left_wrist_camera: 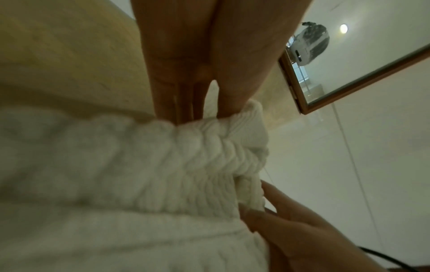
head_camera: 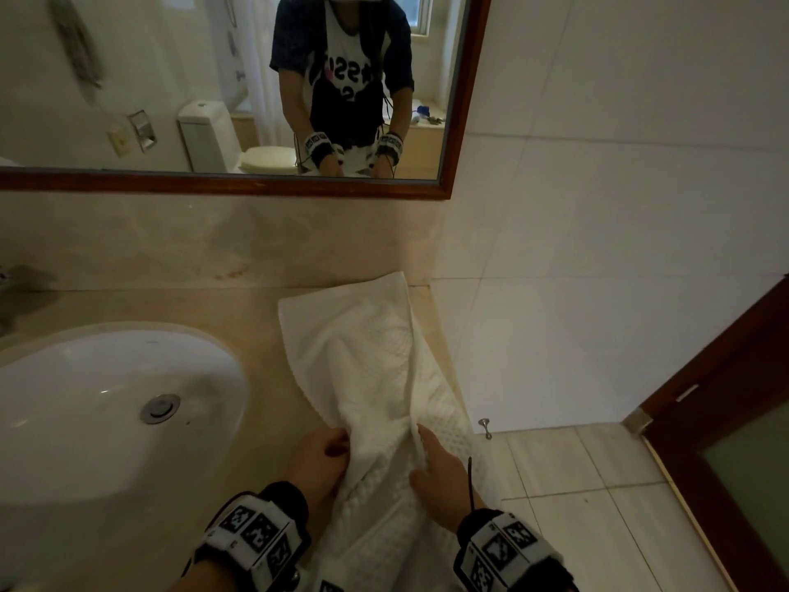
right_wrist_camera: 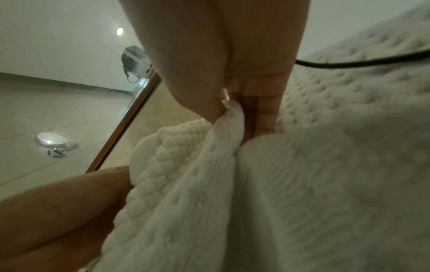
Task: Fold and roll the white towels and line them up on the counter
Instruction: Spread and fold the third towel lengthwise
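Note:
One white waffle-textured towel [head_camera: 375, 361] lies lengthwise on the beige counter [head_camera: 239, 305], right of the sink, its near end hanging over the front edge toward me. My left hand [head_camera: 322, 457] grips the towel's left side near the counter edge; in the left wrist view its fingers [left_wrist_camera: 184, 88] and thumb pinch the bunched towel [left_wrist_camera: 186, 156]. My right hand [head_camera: 435, 467] pinches a raised ridge of cloth in the middle; the right wrist view shows thumb and fingers [right_wrist_camera: 267, 114] closed on a fold of the towel [right_wrist_camera: 221, 132].
A white oval sink [head_camera: 106, 403] fills the counter's left. A wood-framed mirror [head_camera: 239, 185] hangs behind. A tiled wall [head_camera: 597, 249] bounds the counter on the right. A dark wooden door [head_camera: 726, 420] and tiled floor [head_camera: 576, 484] lie at lower right.

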Available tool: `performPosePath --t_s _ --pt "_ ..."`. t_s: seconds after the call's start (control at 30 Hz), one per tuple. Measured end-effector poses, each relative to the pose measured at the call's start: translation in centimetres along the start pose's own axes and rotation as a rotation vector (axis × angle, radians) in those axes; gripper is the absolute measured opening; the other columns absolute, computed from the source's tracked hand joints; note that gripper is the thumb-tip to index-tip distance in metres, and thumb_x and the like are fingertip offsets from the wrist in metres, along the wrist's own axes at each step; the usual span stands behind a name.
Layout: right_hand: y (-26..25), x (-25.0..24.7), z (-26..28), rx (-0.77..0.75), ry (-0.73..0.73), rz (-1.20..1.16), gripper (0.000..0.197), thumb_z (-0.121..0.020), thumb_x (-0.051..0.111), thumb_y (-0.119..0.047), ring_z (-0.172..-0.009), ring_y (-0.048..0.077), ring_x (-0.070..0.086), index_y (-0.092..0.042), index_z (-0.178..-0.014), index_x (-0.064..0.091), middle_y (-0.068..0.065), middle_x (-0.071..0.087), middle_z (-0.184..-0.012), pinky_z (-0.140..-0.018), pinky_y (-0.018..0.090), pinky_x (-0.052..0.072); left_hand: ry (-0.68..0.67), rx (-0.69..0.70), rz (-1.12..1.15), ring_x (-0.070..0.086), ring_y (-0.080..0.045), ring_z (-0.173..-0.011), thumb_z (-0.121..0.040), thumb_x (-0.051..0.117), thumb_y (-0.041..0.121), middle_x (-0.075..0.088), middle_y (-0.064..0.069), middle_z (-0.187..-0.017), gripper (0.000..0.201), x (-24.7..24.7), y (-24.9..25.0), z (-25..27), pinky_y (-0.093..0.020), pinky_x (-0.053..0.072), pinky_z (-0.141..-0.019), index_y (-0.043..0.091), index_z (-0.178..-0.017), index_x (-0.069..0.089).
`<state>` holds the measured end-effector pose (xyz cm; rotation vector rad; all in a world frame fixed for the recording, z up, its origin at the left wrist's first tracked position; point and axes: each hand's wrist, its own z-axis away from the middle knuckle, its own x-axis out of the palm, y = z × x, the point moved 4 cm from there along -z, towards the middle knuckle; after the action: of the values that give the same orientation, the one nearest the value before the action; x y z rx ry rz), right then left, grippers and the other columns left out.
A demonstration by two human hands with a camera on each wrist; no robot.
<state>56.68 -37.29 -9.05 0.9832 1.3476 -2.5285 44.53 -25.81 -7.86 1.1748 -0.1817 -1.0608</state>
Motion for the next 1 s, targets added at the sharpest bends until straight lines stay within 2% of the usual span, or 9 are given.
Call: performPosePath --t_s 0.13,0.27,0.4,0.53,0.7,0.77,0.87,0.93,1.0 --pt "-0.3 0.2 0.0 -0.012 -0.002 0.041 0.066 -0.094 0.039 -0.008 -0.137 0.02 0.033 -0.022 -0.149 0.006 0.004 0.032 -0.151 -0.112 0.024 0.023 -0.132 -0.047 0.033 0.055 -0.012 -0.066 -0.094 0.047 0.009 0.065 -0.006 -0.084 0.02 0.4 -0.1 0.3 -0.015 0.045 -0.051 0.015 -0.09 0.065" --pt "-0.8 0.4 -0.3 -0.02 -0.035 0.076 0.065 -0.094 0.039 -0.006 -0.135 0.021 0.037 -0.021 -0.149 0.007 0.006 0.037 -0.147 -0.11 0.025 0.026 0.046 0.069 -0.292 0.056 -0.014 -0.081 -0.094 0.046 0.017 0.063 0.002 -0.086 0.019 0.8 0.4 -0.6 -0.02 0.043 -0.071 0.019 -0.087 0.064" --pt "0.3 -0.8 -0.2 -0.007 0.032 0.001 0.064 -0.09 0.042 -0.001 -0.139 0.018 0.031 -0.018 -0.147 0.019 0.003 0.031 -0.151 -0.115 0.023 0.021 0.121 0.035 -0.284 0.051 -0.015 -0.068 -0.09 0.052 0.016 0.053 0.003 -0.065 0.032 -0.8 -1.0 -0.9 -0.025 0.042 -0.065 0.019 -0.059 0.051" --pt "2.3 -4.2 -0.2 0.039 0.19 -0.11 0.057 -0.088 0.04 0.009 -0.129 0.021 0.044 -0.011 -0.142 0.036 0.008 0.046 -0.141 -0.093 0.008 0.028 0.076 0.013 -0.465 0.059 -0.017 -0.079 -0.086 0.064 0.032 0.058 0.004 -0.075 0.025 -4.7 -3.4 -0.1 -0.015 0.036 -0.06 0.02 -0.066 0.057" --pt "1.7 -4.3 -0.9 0.121 0.244 -0.117 0.039 -0.094 0.041 -0.002 -0.119 0.026 0.052 -0.007 -0.132 0.046 0.015 0.056 -0.126 -0.085 0.018 0.035 0.166 0.015 -0.573 0.054 -0.016 -0.081 -0.086 0.064 0.028 0.049 0.009 -0.07 0.031 -6.8 -3.8 0.9 -0.016 0.034 -0.057 0.027 -0.062 0.045" --pt "1.2 -3.6 -0.6 0.167 0.275 -0.103 0.038 -0.093 0.044 -0.006 -0.113 0.029 0.054 -0.005 -0.13 0.042 0.015 0.057 -0.11 -0.084 0.023 0.039 0.123 0.003 -0.491 0.055 -0.016 -0.083 -0.086 0.065 0.027 0.053 0.007 -0.076 0.026 -6.4 -3.6 0.6 -0.019 0.039 -0.066 0.028 -0.066 0.047" --pt "0.8 -3.1 0.8 0.181 0.274 -0.144 0.047 -0.086 0.058 -0.012 -0.093 0.022 0.054 -0.007 -0.128 0.036 0.004 0.05 -0.095 -0.077 0.024 0.041 -0.125 -0.008 -0.268 0.059 -0.005 -0.084 -0.079 0.07 0.04 0.064 0.01 -0.092 0.019 -5.2 -3.4 1.0 -0.011 0.043 -0.067 0.034 -0.088 0.054" --pt "1.2 -2.7 1.6 0.194 0.232 -0.121 0.06 -0.081 0.065 -0.015 -0.09 0.018 0.053 -0.01 -0.13 0.03 0.002 0.053 -0.099 -0.078 0.022 0.042 -0.273 0.042 -0.172 0.062 -0.002 -0.091 -0.063 0.081 0.046 0.064 0.013 -0.107 0.053 -3.7 -3.6 1.6 -0.01 0.048 -0.072 0.039 -0.105 0.05" --pt "1.6 -2.1 2.1 0.223 0.167 -0.034 0.067 -0.079 0.064 -0.016 -0.1 0.022 0.058 -0.011 -0.134 0.024 0.006 0.059 -0.109 -0.086 0.027 0.047 -0.28 0.046 -0.091 0.068 -0.013 -0.085 -0.055 0.087 0.039 0.065 0.003 -0.112 0.077 -2.6 -4.3 1.9 -0.019 0.055 -0.066 0.034 -0.119 0.045"
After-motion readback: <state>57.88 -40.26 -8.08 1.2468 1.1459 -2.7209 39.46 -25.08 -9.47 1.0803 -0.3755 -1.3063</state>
